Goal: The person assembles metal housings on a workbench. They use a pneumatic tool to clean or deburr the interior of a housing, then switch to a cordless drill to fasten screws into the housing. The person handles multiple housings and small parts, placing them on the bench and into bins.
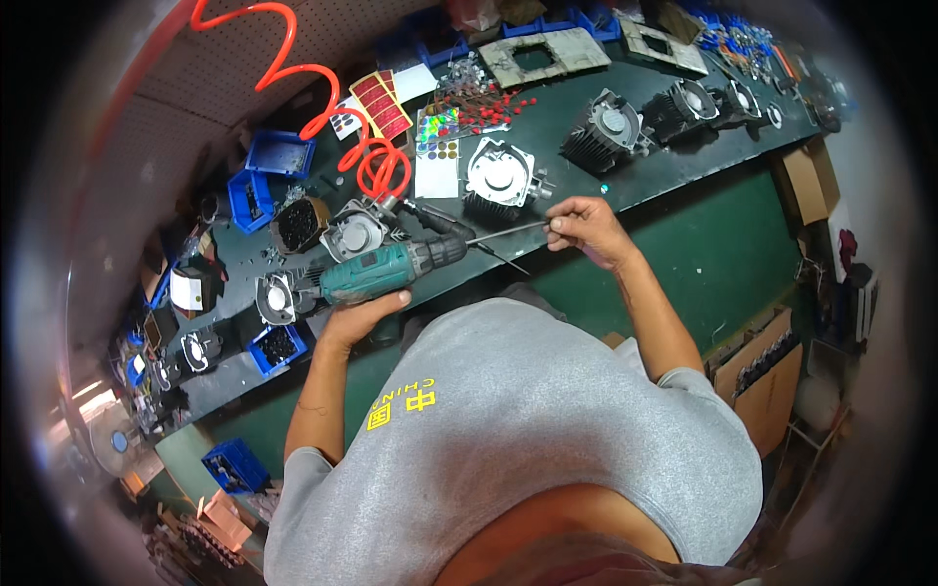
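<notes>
A green and black power drill (pixel 367 276) lies level over the bench's near edge, its chuck toward the right. My left hand (pixel 366 313) holds it from below; the thumb shows along its side, while the other fingers are hidden. From the chuck a long thin driver bit (pixel 500 233) sticks out to the right. Pinched between the fingers of my right hand (pixel 589 232) is the far end of that bit; whether a small screw sits there cannot be made out. Just beyond the bit stands a motor-like part with a white metal face (pixel 500 176). Another housing (pixel 354 232) is behind the drill.
Several black finned housings (pixel 606 127) line the bench at the right. An orange coiled air hose (pixel 322 98) hangs down to a black air tool (pixel 435 217). Blue bins (pixel 278 153) and a box of small black parts (pixel 299 225) are at the left. A cardboard box (pixel 757 376) stands lower right.
</notes>
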`<move>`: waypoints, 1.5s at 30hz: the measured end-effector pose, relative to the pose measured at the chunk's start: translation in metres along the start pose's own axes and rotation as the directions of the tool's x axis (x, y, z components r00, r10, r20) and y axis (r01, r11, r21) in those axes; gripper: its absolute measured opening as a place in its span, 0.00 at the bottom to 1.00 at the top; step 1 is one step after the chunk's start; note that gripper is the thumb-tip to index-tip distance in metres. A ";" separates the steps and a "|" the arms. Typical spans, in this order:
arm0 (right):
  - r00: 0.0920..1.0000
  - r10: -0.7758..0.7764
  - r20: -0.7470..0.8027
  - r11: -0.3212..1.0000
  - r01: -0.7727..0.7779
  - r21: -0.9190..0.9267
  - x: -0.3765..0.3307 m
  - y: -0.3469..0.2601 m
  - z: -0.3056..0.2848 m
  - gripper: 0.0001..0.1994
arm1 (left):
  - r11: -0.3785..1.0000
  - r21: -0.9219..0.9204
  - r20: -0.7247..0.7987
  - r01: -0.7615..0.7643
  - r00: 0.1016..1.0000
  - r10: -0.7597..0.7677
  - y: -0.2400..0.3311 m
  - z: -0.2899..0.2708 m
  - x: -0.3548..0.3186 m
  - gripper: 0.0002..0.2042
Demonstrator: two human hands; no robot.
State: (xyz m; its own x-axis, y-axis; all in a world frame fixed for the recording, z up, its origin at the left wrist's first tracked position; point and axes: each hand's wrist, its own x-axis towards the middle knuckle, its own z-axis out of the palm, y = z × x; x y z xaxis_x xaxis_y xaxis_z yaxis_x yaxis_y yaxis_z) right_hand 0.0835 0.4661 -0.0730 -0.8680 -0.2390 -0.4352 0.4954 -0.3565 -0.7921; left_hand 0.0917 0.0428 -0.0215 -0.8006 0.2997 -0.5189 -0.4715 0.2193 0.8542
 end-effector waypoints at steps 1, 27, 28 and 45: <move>1.000 0.009 0.020 0.999 -0.008 -0.034 0.006 -0.007 -0.008 0.12 | 1.000 -0.010 0.000 0.008 1.000 -0.008 0.003 0.008 0.001 0.19; 0.997 -0.018 0.078 0.963 -0.004 0.268 0.051 0.000 0.057 0.19 | 0.916 -0.400 -0.007 -0.029 1.000 0.029 -0.054 0.004 -0.001 0.17; 0.999 -0.026 0.042 0.965 0.014 0.262 0.053 0.003 0.061 0.18 | 0.918 -0.396 -0.002 0.014 1.000 -0.016 -0.057 0.003 -0.002 0.17; 0.928 0.107 0.358 0.978 -0.162 0.128 0.098 -0.004 0.143 0.18 | 0.788 -0.562 -0.319 -0.252 0.945 0.075 -0.063 0.031 -0.050 0.16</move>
State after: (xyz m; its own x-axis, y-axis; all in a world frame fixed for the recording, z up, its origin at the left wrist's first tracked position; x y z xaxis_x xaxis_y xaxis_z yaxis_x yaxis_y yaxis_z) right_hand 0.0013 0.3151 -0.0510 -0.7402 -0.5828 -0.3353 0.6297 -0.4261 -0.6495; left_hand 0.1729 0.0424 -0.0508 -0.9095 0.0036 -0.4157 -0.3778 -0.4248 0.8227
